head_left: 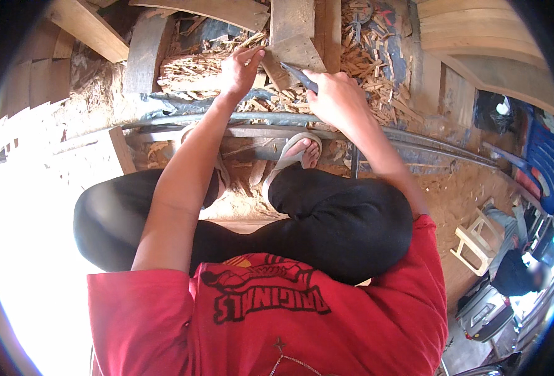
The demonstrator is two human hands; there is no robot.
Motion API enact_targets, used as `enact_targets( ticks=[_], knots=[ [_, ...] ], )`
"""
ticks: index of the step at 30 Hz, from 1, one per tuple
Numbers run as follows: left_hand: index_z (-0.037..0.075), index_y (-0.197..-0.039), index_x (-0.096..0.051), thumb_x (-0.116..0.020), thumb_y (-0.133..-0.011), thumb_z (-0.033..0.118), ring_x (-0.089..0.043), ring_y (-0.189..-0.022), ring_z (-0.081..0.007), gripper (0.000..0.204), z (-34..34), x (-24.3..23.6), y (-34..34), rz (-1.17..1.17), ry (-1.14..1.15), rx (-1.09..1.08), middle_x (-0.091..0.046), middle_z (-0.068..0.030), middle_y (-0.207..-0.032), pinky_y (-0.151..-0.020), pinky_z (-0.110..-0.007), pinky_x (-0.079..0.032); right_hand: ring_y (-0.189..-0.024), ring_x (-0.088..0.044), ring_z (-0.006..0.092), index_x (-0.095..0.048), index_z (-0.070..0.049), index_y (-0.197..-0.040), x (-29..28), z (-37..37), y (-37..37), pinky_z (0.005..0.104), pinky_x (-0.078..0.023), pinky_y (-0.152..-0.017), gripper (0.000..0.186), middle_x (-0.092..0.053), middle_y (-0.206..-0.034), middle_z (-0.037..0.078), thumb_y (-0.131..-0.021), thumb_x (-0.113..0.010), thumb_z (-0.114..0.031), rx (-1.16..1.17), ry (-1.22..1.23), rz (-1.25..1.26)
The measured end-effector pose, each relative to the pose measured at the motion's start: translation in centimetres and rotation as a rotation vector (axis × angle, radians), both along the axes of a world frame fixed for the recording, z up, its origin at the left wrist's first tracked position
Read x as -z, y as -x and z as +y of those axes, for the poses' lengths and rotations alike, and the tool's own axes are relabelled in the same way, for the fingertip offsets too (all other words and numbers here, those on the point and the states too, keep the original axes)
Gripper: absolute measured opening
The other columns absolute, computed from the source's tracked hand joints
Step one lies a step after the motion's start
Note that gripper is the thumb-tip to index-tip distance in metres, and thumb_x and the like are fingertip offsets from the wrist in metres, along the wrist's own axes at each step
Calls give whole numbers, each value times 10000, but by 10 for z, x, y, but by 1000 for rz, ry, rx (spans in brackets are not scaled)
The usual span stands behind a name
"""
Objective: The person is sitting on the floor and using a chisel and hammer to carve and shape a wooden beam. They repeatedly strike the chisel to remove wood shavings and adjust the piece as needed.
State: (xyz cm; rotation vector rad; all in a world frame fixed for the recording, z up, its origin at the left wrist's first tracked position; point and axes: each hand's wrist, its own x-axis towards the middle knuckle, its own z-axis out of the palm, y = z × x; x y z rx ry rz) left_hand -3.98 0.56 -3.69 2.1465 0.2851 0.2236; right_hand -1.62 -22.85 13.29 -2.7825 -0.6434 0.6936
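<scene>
I squat over a wooden piece [299,53] that stands among wood chips. My left hand [239,70] presses on the left side of that piece, fingers spread against it. My right hand [336,97] is closed around the handle of a dark-bladed tool [299,76], whose blade rests against the lower edge of the wood. My knees in black trousers and a sandalled foot [299,153] are below the hands.
Wood chips and shavings [371,59] cover the ground around the piece. Planks [145,53] and curved timbers [477,31] lie at the top. Metal pipes [414,141] run across. At right stand a blue plastic chair [549,156], a small wooden stool [474,241] and another person [518,266].
</scene>
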Motion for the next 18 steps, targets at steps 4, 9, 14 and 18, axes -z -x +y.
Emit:
enact_targets(
  ticks=[4, 9, 14, 18],
  knots=[
    [118, -1265, -841, -729, -1073, 384, -780, -1058, -356, 347, 3, 1, 1, 62, 2, 16, -803, -164, -1143, -933, -436, -598, -867, -794, 434, -735, -213, -1478, -8, 4, 2, 535, -641, -898, 487, -789, -900, 259, -994, -703, -251, 31, 38, 42],
    [82, -1231, -835, -751, -1066, 367, -809, -1097, -292, 340, 5, 1, 5, 44, -23, 45, -833, -153, -1150, -963, -416, -608, -912, -793, 431, -734, -260, -1478, -9, -11, 11, 538, -636, -916, 495, -805, -952, 234, -983, -726, -262, 50, 62, 17],
    [86, -1305, -728, -779, -1035, 404, -806, -877, -287, 419, -5, -8, 30, 153, -11, 158, -810, -161, -975, -875, -450, -622, -887, -793, 419, -749, -226, -1450, -4, -44, 9, 526, -641, -840, 473, -803, -962, 233, -981, -761, -283, 0, 58, -55],
    [167, -1547, -568, -835, -958, 508, -611, -1323, -414, 731, -14, -11, 38, -133, -272, 246, -643, -245, -1313, -1124, -550, -480, -803, -785, 393, -735, -202, -1464, 15, -72, 34, 486, -611, -754, 492, -770, -888, 240, -987, -784, -311, 273, -129, -70]
  ],
)
